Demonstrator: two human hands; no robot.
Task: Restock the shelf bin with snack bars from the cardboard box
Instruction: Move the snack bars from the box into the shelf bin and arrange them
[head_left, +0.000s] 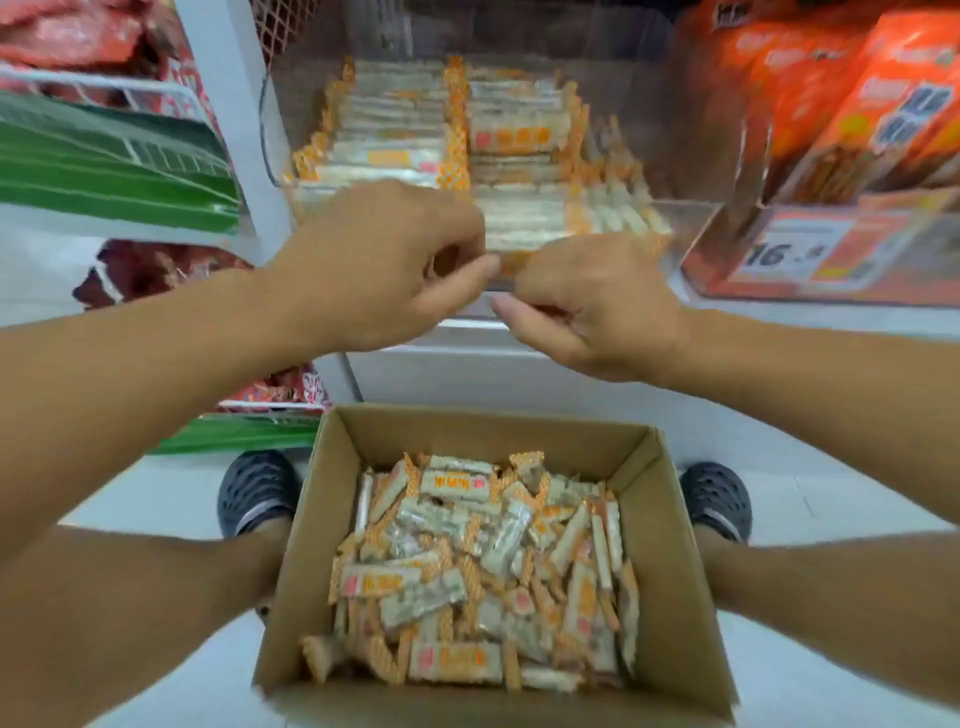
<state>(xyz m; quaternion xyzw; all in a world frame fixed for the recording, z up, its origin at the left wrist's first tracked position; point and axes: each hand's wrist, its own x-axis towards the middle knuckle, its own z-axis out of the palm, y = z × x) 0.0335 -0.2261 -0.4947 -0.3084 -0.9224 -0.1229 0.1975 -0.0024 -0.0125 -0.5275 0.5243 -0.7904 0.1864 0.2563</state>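
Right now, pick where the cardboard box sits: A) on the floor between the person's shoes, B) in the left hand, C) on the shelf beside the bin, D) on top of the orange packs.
A: the cardboard box, full of snack bars, stands between the two dark shoes, below both hands.
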